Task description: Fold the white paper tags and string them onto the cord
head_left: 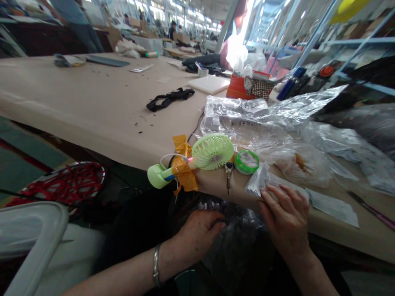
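Note:
My left hand (199, 234), with a silver bangle on the wrist, is below the table edge, its fingers curled into a dark, plastic-wrapped bundle (234, 238) in my lap. My right hand (285, 218) rests at the table's front edge, fingers bent over a small stack of white paper slips (262, 183). Just beyond lie a green hand fan (212, 152) taped with orange tape, a green roll of tape (247, 161) and a small key (228, 174).
Crumpled clear plastic bags (247, 119) cover the table's right side. A black fabric strip (169, 98), a white board (210, 84) and a red tissue box (239, 84) lie farther back. A red-corded stool (68, 183) stands at left. People stand in the background.

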Available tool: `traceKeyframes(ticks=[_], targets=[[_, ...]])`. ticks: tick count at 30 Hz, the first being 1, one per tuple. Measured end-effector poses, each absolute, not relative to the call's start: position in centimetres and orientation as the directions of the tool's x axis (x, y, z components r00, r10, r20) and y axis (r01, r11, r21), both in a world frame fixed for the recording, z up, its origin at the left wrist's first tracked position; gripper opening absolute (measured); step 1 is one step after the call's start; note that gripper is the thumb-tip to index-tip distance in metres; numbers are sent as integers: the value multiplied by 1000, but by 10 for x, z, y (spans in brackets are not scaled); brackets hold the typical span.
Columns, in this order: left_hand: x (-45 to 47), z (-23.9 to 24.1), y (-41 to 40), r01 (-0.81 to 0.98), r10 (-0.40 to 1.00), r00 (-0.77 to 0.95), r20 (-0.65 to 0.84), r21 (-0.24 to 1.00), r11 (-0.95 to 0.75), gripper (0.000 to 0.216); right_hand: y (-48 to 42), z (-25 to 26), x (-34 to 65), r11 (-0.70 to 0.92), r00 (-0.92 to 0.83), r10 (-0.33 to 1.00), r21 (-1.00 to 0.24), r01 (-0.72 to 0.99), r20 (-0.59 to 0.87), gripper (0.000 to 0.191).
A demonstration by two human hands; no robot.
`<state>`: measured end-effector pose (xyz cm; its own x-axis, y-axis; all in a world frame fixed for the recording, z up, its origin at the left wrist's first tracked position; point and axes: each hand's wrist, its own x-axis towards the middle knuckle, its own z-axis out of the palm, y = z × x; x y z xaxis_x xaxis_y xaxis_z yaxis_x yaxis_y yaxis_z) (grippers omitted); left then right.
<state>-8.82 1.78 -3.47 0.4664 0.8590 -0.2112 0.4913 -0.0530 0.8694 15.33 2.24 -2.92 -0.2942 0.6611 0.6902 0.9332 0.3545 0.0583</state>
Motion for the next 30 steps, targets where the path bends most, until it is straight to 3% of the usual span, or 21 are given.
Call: traceKeyframes(ticks=[6, 10, 15, 19, 23, 25, 30], targets=[[-73, -25, 17, 288, 850, 477, -225, 953, 91, 21, 16, -27, 159, 465, -253, 597, -72, 882, 761, 17], [-55, -19, 15, 100, 808, 495, -318, 945, 310, 15, 6, -22, 158, 499, -224, 596, -137, 856, 771, 17], [-35, -12, 13, -258, 685, 591, -426, 705, 660, 33, -21, -23, 144, 568, -253, 646, -233, 789, 720, 17], [-22, -14, 1, -430, 670, 566, -480, 521, 737, 31, -54, -33, 125, 613, -319, 682, -277, 740, 658, 15], [-15, -32, -19, -384, 605, 505, -615, 468, 796, 22, -73, -39, 131, 665, -412, 691, -298, 685, 594, 17], [-15, -42, -30, -301, 549, 523, -652, 462, 834, 21, -68, -36, 147, 632, -405, 709, -266, 728, 577, 29], [-23, -59, -47, -29, 389, 637, -666, 483, 875, 24, -25, -20, 186, 234, -227, 770, 69, 970, 596, 61]])
